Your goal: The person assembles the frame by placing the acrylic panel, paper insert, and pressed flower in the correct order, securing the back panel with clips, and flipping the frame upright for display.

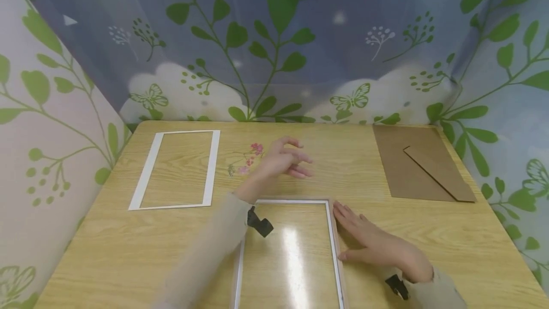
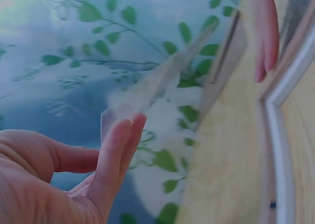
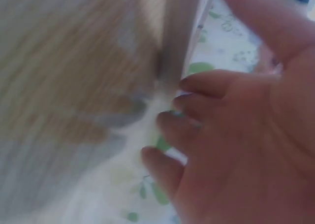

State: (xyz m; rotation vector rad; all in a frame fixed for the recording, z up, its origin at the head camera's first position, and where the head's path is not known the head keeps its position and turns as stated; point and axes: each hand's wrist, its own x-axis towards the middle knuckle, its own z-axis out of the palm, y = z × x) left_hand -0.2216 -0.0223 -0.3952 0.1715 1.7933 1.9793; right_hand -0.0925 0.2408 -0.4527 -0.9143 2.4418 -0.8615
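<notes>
My left hand [image 1: 283, 161] is above the table just beyond the far side of a picture frame. In the left wrist view its thumb and fingers pinch the edge of a clear sheet [image 2: 160, 83], which shows only faintly. Beside that hand is a pink flower spray [image 1: 250, 160] with thin stems, partly hidden by the hand. The picture frame [image 1: 334, 232], pale-edged around a glossy clear middle, is at the near side of the table. My right hand [image 1: 373, 242] lies along its right edge, fingers extended, fingertips near the far right corner.
A white rectangular mat border [image 1: 211, 168] lies at the far left of the wooden table [image 1: 111, 247]. At the far right is a brown backing board [image 1: 396, 166] with an angled stand flap [image 1: 446, 178]. Leaf-patterned curtains [image 1: 274, 46] enclose the table's back and sides.
</notes>
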